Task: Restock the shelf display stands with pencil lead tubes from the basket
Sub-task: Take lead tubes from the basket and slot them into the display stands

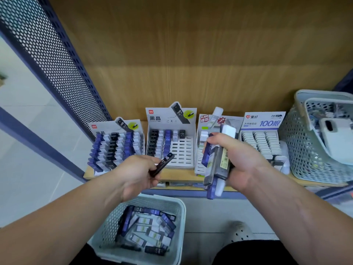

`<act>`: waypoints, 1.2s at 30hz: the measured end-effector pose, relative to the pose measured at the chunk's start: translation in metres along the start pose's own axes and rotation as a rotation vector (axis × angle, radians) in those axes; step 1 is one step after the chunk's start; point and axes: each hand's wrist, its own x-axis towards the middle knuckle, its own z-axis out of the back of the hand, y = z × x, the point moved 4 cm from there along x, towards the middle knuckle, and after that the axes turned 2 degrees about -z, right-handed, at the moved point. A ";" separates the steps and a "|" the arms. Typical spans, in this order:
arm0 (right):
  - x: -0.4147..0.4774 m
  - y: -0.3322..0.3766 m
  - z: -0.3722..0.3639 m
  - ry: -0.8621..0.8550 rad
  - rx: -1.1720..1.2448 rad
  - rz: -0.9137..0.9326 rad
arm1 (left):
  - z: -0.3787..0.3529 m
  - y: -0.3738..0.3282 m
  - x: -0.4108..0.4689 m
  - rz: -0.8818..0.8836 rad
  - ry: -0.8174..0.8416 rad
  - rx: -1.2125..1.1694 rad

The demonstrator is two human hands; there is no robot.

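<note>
Wood-grain back panel (191, 54) behind a light wooden shelf (178, 175). Perforated blue-grey metal side panel (47, 54) on left, blue rail (172, 193) under shelf front. Pale tiled floor (28, 150), evenly lit.

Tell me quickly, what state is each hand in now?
Left hand: closed, pinching one black tube.
Right hand: closed, gripping a bundle of tubes.

Four display stands (171, 138), two baskets (179, 207), two hands (137, 175), one shoe (238, 234).

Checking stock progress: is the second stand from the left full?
No, the stand shows many empty slots on its right side.
</note>
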 end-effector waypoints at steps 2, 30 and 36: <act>0.006 -0.006 0.004 0.003 0.013 -0.027 | -0.007 0.000 0.004 -0.014 -0.003 -0.048; 0.058 -0.015 0.043 0.064 -0.009 -0.112 | -0.084 -0.032 0.055 -0.620 0.135 0.368; 0.058 -0.017 0.056 0.035 -0.025 -0.104 | -0.057 -0.050 0.095 -0.672 -0.256 0.737</act>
